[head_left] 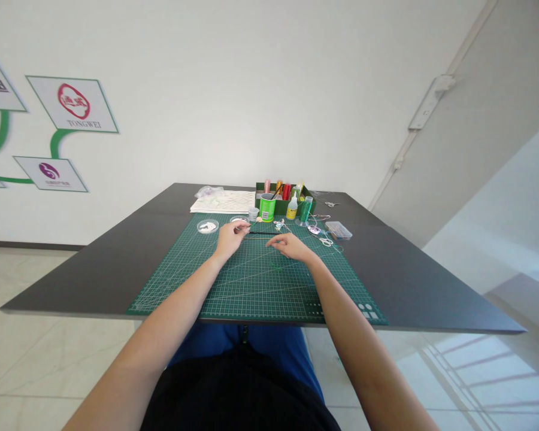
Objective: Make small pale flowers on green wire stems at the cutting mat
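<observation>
Over the green cutting mat (251, 287), my left hand (232, 238) is closed with its fingertips pinched together; anything between them is too small to name. Just right of those fingertips lies a thin dark stick (265, 233), and a thin brown stick (255, 239) runs close below it toward my other hand. My right hand (290, 246) is low over the mat, fingers bent and tips together, and what it holds, if anything, cannot be made out. A faint green thread (276, 266) is on the mat below it.
Behind my hands stand a green can (267, 208), a glue bottle (291, 207), a green thread spool (306, 209) and a box of spools (284, 190). Small scissors (326, 242) and a clear plastic case (338, 231) lie right; a white dish (208, 227) sits left.
</observation>
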